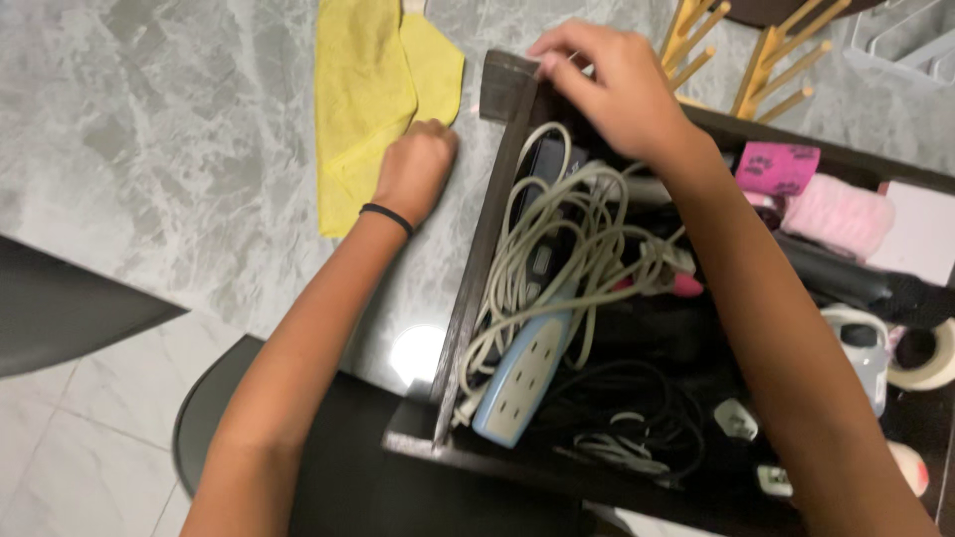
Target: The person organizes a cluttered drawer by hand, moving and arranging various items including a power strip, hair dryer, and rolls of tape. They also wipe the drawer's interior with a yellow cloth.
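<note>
The left hand [416, 171] was a closed fist pressed on the yellow cloth [370, 94] on the marble table [149, 149]. The right hand [607, 85] curled over the dark box [477, 268] corner, above tangled cables [567, 239]; wiping seemed underway, needing a steadied box.

A home: a dark junk drawer [477, 259] holds a tangled power strip [522, 383], beside it lies a marble-look countertop [169, 149] with a yellow cleaning cloth [363, 89], behind it stands a wooden drying rack [766, 50].
</note>
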